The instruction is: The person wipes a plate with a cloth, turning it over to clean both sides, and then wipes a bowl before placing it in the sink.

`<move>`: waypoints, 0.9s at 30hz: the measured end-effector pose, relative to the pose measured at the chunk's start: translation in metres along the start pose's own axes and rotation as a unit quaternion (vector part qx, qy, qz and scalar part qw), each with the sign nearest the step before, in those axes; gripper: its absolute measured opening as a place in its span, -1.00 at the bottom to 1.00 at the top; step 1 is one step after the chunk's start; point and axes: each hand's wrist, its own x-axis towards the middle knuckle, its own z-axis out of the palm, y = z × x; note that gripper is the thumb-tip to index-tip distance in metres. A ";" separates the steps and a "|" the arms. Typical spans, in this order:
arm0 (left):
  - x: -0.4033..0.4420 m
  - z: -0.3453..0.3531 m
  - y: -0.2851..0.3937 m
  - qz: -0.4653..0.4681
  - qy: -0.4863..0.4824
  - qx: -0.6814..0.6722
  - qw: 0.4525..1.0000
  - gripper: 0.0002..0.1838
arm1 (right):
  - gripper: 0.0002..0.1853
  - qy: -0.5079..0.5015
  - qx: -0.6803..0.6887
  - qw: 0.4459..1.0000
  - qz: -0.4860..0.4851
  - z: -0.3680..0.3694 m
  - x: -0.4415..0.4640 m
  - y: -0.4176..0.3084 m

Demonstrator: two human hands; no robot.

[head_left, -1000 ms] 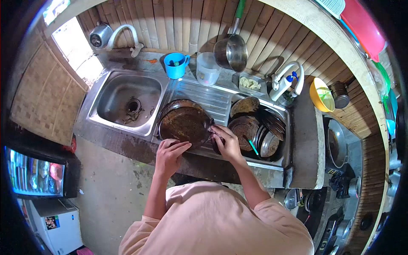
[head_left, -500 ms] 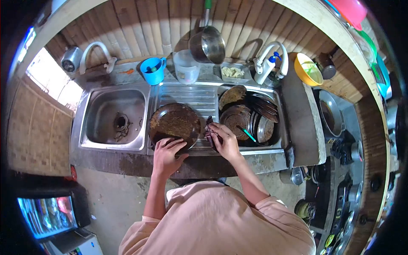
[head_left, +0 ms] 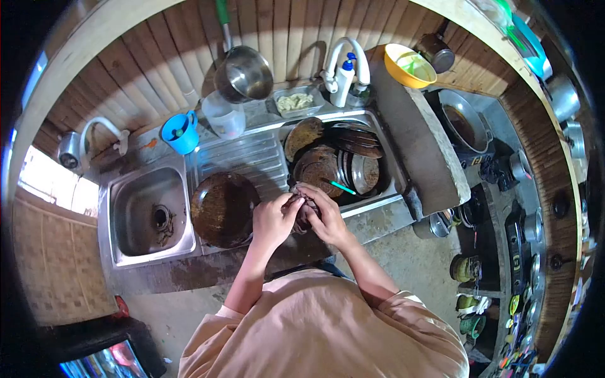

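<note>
Both my hands meet in front of the drainboard on a dark, crumpled cloth (head_left: pixel 305 218). My left hand (head_left: pixel 273 219) is closed on its left side, with the thumb against it. From the right, the fingers of my right hand (head_left: pixel 324 212) wrap over it. Much of the cloth is hidden by the fingers. Just left of my left hand, a round, brown-stained plate (head_left: pixel 220 208) lies on the drainboard (head_left: pixel 242 157). Beyond my right hand, several dirty plates (head_left: pixel 315 167) fill the right basin, with a turquoise-handled utensil (head_left: pixel 340 187) among them.
The left sink basin (head_left: pixel 135 220) has scraps around its drain. Along the back stand a blue mug (head_left: pixel 180 133), a clear plastic container (head_left: pixel 224 116), a small tray of pale pieces (head_left: pixel 296 104) and a white bottle (head_left: pixel 341 85). A saucepan (head_left: pixel 244 74) hangs above; a concrete divider (head_left: pixel 422 148) rises at right.
My left hand has left the stained plate and joined my right hand on the cloth. The camera view has turned, so the sink appears tilted and shifted left.
</note>
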 end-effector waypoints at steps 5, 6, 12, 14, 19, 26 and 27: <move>0.022 0.027 0.015 0.008 -0.017 -0.005 1.000 -0.70 | -0.15 -0.003 -0.049 0.999 -0.011 -0.031 -0.010 0.004; 0.026 0.033 0.019 0.004 -0.035 0.012 0.999 -0.71 | -0.14 0.005 -0.063 0.998 -0.001 -0.037 -0.013 0.007; 0.050 0.068 0.032 0.067 -0.064 0.032 0.995 -0.72 | -0.19 0.069 -0.109 0.991 0.040 -0.066 -0.027 0.029; 0.066 0.079 0.026 0.081 -0.088 -0.019 0.993 -0.68 | -0.21 0.078 -0.111 0.989 0.064 -0.078 -0.031 0.037; 0.126 0.092 -0.004 0.064 -0.031 -0.092 0.993 -0.55 | -0.24 0.125 -0.127 0.979 0.094 -0.106 -0.038 0.050; 0.211 0.108 -0.085 -0.085 0.057 0.103 0.989 -0.22 | -0.25 0.118 -0.128 0.979 0.104 -0.131 -0.041 0.067; 0.217 0.111 -0.088 -0.111 0.059 0.131 0.983 -0.22 | -0.25 0.117 -0.122 0.980 0.110 -0.133 -0.040 0.069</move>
